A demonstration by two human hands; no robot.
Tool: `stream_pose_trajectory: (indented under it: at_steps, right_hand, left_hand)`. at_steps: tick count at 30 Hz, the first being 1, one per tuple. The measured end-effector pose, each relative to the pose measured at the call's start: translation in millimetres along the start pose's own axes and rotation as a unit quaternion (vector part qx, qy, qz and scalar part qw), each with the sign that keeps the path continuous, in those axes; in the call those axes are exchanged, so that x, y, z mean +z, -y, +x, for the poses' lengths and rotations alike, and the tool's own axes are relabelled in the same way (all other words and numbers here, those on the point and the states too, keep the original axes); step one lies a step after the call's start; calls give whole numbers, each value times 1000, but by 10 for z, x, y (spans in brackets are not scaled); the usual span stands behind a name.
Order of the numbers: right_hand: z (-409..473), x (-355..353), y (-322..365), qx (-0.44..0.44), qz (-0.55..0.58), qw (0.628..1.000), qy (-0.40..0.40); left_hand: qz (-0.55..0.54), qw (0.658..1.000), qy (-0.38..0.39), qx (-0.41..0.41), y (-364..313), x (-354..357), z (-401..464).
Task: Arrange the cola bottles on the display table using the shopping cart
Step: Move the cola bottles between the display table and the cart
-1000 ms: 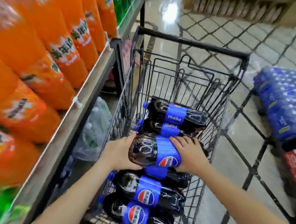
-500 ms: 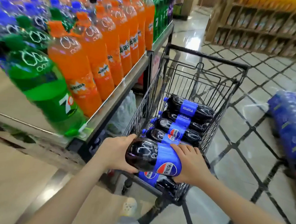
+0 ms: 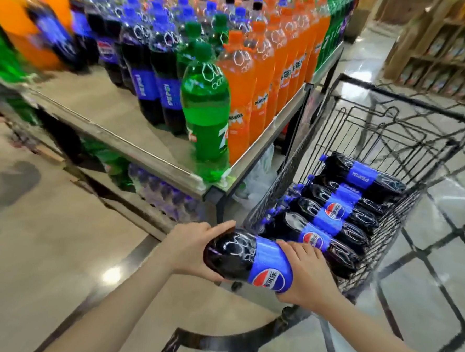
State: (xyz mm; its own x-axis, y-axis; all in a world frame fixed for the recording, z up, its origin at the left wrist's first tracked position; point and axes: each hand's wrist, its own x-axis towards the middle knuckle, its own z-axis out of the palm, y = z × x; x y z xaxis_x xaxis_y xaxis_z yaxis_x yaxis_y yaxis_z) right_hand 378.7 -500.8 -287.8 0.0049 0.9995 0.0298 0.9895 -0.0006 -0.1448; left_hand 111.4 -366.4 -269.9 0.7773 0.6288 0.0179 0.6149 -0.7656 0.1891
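Observation:
A large cola bottle (image 3: 245, 258) with a blue label lies on its side in the air, just left of the shopping cart (image 3: 392, 125). My left hand (image 3: 191, 244) grips its dark upper end. My right hand (image 3: 305, 272) holds the labelled lower part. Several more cola bottles (image 3: 335, 209) lie side by side in the cart's wire basket. The display table (image 3: 146, 146) stands to the left, with cola bottles (image 3: 160, 89) upright on it behind a bare front strip.
Green bottles (image 3: 205, 114) and orange bottles (image 3: 247, 89) stand in rows along the table's right edge. Packed bottles (image 3: 164, 196) sit under the table. Wooden shelving (image 3: 437, 52) lines the far right. The tiled floor (image 3: 58, 246) spreads out on the left.
Both hands have lifted the cola bottle out of the cart and carried it left, clear of the basket. My view has swung left, bringing the display table top into sight.

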Motion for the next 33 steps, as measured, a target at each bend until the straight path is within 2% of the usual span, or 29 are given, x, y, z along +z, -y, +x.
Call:
stream_pose_trajectory:
  at_steps: [6, 13, 20, 28, 33]
  right_hand:
    - [157, 208, 1074, 7, 16, 1000, -4]
    - [463, 377, 2087, 2, 22, 999, 36]
    - [1001, 485, 2649, -16, 9, 998, 60]
    - [1971, 728, 3132, -27, 10, 997, 65]
    - [2553, 919, 3458, -13, 31, 998, 62]
  left_hand:
    - [15, 1000, 5, 9, 826, -196, -669]
    - [9, 1000, 20, 1, 1663, -410, -1297]
    - [-20, 999, 6, -37, 2360, -497, -1561]
    - [-24, 998, 4, -49, 3389, -557, -1433]
    - [-31, 997, 60, -40, 4163, -642, -1215]
